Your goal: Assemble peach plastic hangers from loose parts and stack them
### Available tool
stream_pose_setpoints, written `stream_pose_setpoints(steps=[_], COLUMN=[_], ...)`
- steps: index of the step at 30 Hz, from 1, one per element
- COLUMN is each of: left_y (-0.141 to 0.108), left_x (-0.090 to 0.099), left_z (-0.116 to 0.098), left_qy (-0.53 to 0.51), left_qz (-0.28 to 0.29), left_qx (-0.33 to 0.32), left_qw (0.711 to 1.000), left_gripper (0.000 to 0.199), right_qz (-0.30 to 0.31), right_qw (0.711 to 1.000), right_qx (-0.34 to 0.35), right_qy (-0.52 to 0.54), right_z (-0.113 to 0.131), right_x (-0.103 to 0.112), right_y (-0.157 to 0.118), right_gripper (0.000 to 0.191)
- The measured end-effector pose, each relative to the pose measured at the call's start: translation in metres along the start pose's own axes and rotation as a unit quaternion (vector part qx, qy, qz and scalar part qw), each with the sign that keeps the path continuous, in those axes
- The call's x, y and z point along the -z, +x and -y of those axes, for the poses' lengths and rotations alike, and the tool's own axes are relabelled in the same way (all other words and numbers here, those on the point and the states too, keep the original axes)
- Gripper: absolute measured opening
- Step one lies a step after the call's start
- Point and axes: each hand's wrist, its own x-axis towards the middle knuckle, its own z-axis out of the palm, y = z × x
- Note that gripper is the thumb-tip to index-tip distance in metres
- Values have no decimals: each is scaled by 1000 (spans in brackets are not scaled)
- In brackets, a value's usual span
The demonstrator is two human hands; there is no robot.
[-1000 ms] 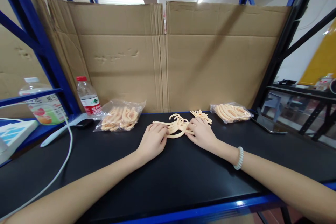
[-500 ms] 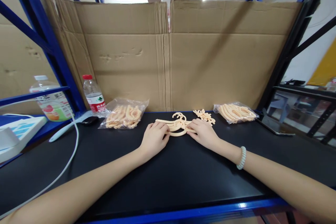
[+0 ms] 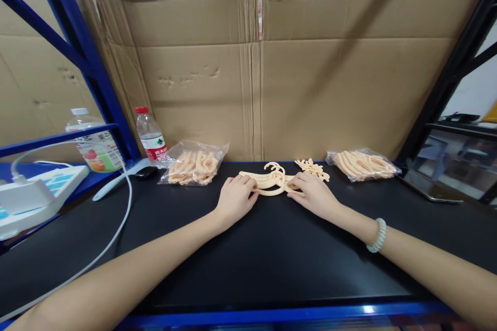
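A pale, wood-coloured scroll-shaped carving (image 3: 272, 192) lies flat on the black tabletop, with long curved strands and a curled top. The bent fingers of my left hand (image 3: 235, 197) close on its left strands. My right hand (image 3: 315, 194) grips its right side, thumb and fingers pinched together near the centre. Both sets of fingers partly cover the piece. Just behind my right hand rests a smaller leafy carving (image 3: 312, 168), partly hidden by that hand.
Clear bags of similar pale pieces lie at the left (image 3: 194, 166) and right (image 3: 364, 164). A red-capped water bottle (image 3: 150, 137), a light blue brush (image 3: 112, 184) and a white cable (image 3: 123, 212) are on the left. A cardboard wall (image 3: 202, 83) closes off the back.
The head view has turned slightly left, so everything sits further right in the picture. Both hands keep their hold on the scroll-shaped carving, which looks nearly unmoved on the table.
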Motion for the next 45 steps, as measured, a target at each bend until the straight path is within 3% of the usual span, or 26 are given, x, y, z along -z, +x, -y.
stream_pose_setpoints(steps=[17,31,41,45], left_y=[-9,-8,-6,-14], left_x=[5,2,2,22], left_z=[2,2,1,-19], left_qy=[-4,-37,-58,-93], left_qz=[12,19,-1,-29], left_qx=[-22,-40,-46,-79], left_qw=[1000,998,997,992], left_gripper=[7,16,20,21], right_qz=[-25,-35,-73,-102], right_qw=[999,999,992,987], right_qx=[19,-31,-95,-121], right_qy=[26,13,31,30], right_z=[-6,-10,-41,-51], right_x=[7,25,34,35], right_y=[-3,-2,-1,-1], right_gripper=[13,20,22,22])
